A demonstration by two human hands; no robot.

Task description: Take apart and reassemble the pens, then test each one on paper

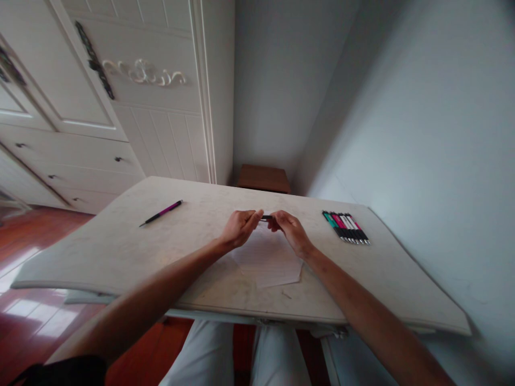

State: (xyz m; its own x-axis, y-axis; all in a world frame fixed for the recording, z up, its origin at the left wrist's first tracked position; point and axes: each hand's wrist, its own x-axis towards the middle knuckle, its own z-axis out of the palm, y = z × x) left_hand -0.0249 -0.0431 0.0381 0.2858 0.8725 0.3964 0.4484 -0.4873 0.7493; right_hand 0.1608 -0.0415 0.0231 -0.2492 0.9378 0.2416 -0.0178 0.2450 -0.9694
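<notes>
Between my two hands, a dark pen is held roughly level above the table's middle; most of it is hidden by fingers. My left hand is closed round one end of it. Fingers of my right hand pinch the other end. Below them lies white lined paper, its far part covered by the hands. Off to the left, a purple and black pen rests alone on the tabletop. On the right, several pens with green, pink and white barrels lie side by side in a row.
The pale table has its front edge close to my legs. A white wardrobe stands behind it at the left, and a grey wall runs along the right. Beyond the far edge is a small brown wooden piece of furniture.
</notes>
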